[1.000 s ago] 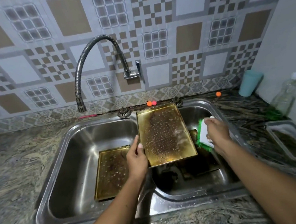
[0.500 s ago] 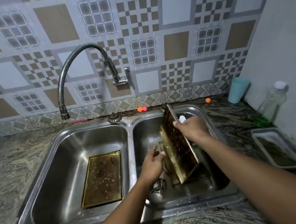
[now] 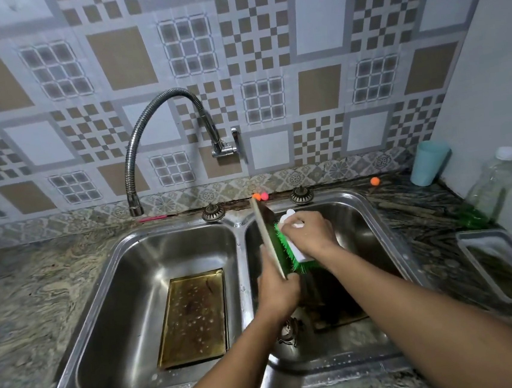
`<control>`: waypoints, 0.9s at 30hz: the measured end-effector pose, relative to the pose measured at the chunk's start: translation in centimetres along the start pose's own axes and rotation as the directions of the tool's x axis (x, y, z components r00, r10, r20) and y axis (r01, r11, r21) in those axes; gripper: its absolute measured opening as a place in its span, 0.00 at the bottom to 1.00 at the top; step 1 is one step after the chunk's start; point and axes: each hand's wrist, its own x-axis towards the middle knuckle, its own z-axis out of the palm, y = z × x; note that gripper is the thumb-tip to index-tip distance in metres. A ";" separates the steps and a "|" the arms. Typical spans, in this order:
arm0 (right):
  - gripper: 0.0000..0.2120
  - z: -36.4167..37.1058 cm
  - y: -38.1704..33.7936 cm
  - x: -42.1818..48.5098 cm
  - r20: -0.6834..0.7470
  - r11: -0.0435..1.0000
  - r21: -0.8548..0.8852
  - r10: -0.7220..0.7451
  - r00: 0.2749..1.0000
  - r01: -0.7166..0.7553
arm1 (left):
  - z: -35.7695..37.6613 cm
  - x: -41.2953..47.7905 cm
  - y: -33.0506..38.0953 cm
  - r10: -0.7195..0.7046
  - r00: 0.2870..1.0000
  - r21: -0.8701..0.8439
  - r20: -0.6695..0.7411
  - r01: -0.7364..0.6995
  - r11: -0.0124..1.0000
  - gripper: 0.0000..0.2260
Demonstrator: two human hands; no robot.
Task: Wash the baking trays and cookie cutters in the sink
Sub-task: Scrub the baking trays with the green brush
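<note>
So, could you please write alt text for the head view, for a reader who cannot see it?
Over the right basin of a double sink, the left hand holds a tray on edge while the right hand presses a green brush against it. A second tray lies flat in the left basin; a cup and bottle stand on the counter at right.

Curved tap (image 3: 135, 202) on tiled wall (image 3: 316, 19); teal cup (image 3: 430, 163) beside clear bottle (image 3: 495, 189)

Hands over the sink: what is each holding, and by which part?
The left hand grips the nearly upright baking tray by its lower edge; the right hand grips the green-bristled brush by its white back.
</note>
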 end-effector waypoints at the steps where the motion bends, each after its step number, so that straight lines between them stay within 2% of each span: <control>1: 0.07 0.0 0.4 0.1 -0.017 0.999 0.032 -0.014 1.000 0.015 | -0.6 0.0 -0.3 -0.022 1.000 -0.041 -0.013 0.021 0.999 0.40; 4: 0.14 -0.3 1.6 0.5 -0.049 0.990 0.143 0.020 0.999 -0.013 | -2.0 0.3 -1.3 -0.029 0.999 -0.113 -0.023 0.027 0.993 0.36; 7: 0.15 -0.8 2.3 1.3 -0.140 0.955 0.278 0.142 0.980 -0.099 | -3.0 0.4 -1.9 0.044 0.998 -0.153 -0.033 -0.048 0.987 0.26; 9: 0.15 -0.7 1.1 1.5 -0.210 0.947 0.303 0.177 0.962 -0.108 | -3.4 0.3 -1.8 0.097 0.994 -0.140 -0.040 -0.102 0.985 0.23; 11: 0.16 0.4 -1.5 1.2 -0.240 0.962 0.274 0.052 0.969 0.017 | -3.5 0.0 -1.1 0.131 0.991 -0.166 -0.038 -0.136 0.977 0.22; 14: 0.16 1.7 -4.2 -0.4 -0.193 0.935 0.163 -0.283 0.940 0.315 | -3.4 0.7 -1.1 0.144 0.982 -0.237 -0.118 -0.169 0.957 0.21; 15: 0.16 1.3 -3.8 0.1 -0.207 0.936 0.135 -0.294 0.933 0.324 | -3.6 0.9 -1.3 0.129 0.983 -0.261 -0.128 -0.159 0.952 0.21; 16: 0.15 0.5 -2.9 0.9 -0.230 0.960 0.130 -0.214 0.949 0.248 | -3.8 0.9 -1.5 0.124 0.984 -0.268 -0.127 -0.155 0.951 0.21; 18: 0.15 -0.9 -1.0 2.5 -0.263 0.981 0.194 0.037 0.964 0.015 | -4.1 0.7 -1.3 0.156 0.980 -0.229 -0.124 -0.181 0.956 0.22; 19: 0.15 -0.8 -0.6 2.3 -0.282 0.979 0.201 0.078 0.956 -0.021 | -4.1 0.7 -1.3 0.168 0.977 -0.207 -0.129 -0.192 0.959 0.22; 20: 0.15 0.1 -0.9 1.6 -0.290 0.980 0.199 0.034 0.956 0.026 | -4.2 0.9 -1.1 0.169 0.975 -0.204 -0.143 -0.196 0.959 0.22; 23: 0.16 3.4 -1.3 -2.2 -0.192 0.937 0.150 -0.284 0.939 0.314 | -4.6 2.3 -1.9 0.121 0.974 -0.245 -0.194 -0.167 0.955 0.22; 24: 0.16 3.4 -0.4 -2.3 -0.188 0.941 0.133 -0.285 0.940 0.312 | -4.7 2.4 -2.0 0.102 0.971 -0.248 -0.215 -0.155 0.956 0.22; 27: 0.15 1.6 2.2 -0.6 -0.233 0.977 0.214 0.051 0.971 0.000 | -4.5 1.8 -1.8 0.105 0.971 -0.251 -0.214 -0.158 0.955 0.21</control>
